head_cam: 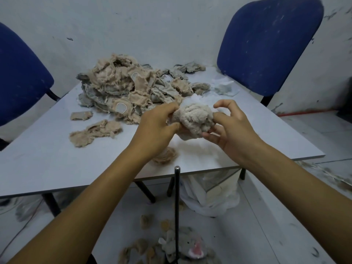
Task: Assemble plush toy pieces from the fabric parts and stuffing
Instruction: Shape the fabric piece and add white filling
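I hold a rounded, beige plush piece [194, 119] above the table, with white stuffing [192, 100] showing at its top. My left hand [158, 128] grips its left side, thumb and fingers curled round the fabric. My right hand [228, 124] holds its right side from below with thumb and lower fingers, the index finger raised and bent above it. A large heap of beige and grey fabric parts [129, 88] lies behind on the white table [47, 159]. More white stuffing [224, 86] lies at the back right.
Loose beige pieces [95, 132] lie left of my hands, another [165, 155] under my left wrist. Blue chairs [266, 44] stand at the back right and far left. A thin black rod [177, 206] stands before the table. A plastic bag [209, 195] and plush parts [171, 244] lie on the floor.
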{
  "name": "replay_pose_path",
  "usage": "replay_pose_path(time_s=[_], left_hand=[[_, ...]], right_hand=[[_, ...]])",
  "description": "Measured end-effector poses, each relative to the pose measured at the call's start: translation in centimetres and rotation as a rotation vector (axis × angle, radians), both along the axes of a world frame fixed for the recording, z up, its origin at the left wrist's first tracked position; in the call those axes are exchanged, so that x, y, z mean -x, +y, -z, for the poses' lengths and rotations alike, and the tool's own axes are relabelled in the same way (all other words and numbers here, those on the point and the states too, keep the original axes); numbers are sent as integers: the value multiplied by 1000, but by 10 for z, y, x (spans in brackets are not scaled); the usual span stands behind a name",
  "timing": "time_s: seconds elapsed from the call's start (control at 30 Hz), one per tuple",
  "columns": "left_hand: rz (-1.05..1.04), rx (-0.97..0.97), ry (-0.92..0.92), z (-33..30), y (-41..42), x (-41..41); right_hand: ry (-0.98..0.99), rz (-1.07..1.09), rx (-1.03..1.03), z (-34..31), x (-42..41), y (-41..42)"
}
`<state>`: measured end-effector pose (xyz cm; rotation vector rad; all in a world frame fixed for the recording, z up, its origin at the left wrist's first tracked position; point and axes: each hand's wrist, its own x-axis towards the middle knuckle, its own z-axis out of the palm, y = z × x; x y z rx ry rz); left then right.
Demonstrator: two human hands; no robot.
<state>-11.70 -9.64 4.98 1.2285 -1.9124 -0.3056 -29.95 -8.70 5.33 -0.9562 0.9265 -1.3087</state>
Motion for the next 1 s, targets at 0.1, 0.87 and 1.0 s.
replay_pose_path(time_s=[0.1, 0.87, 1.0], left_hand=[[-35, -48, 70, 4, -2, -2], [169, -93, 236, 12, 11, 4], [-18, -108, 358, 8, 1, -3]], right_hand=[[128, 88, 187, 8, -9, 6], [592, -54, 279, 13, 3, -1], [375, 21, 255, 6, 3, -4]])
